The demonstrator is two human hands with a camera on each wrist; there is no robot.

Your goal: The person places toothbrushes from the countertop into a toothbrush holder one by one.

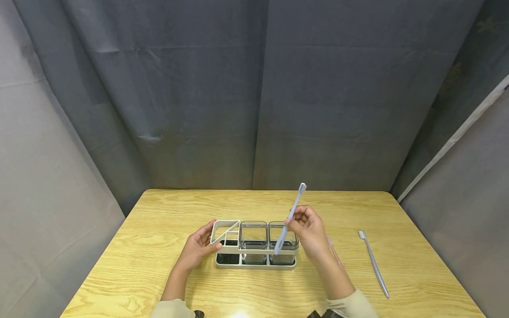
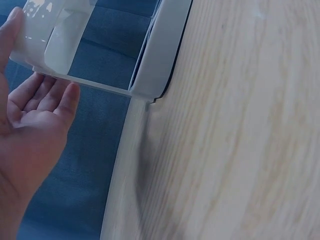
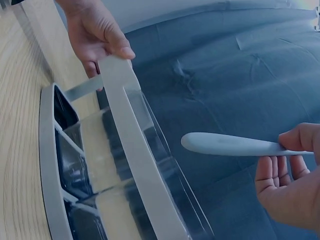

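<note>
A toothbrush holder with a white frame stands on the table. Its left end has a divided white top, and two clear cups sit in the other places. My left hand grips that left end, thumb in front and fingers behind. My right hand pinches a light blue toothbrush between thumb and fingers. The brush is tilted, bristles up, its handle end before the right cup in the head view. In the right wrist view the handle points toward the holder, apart from it.
A grey toothbrush lies on the table at the right. A pink toothbrush lies partly hidden behind my right forearm. Grey curtains hang behind the table and at both sides.
</note>
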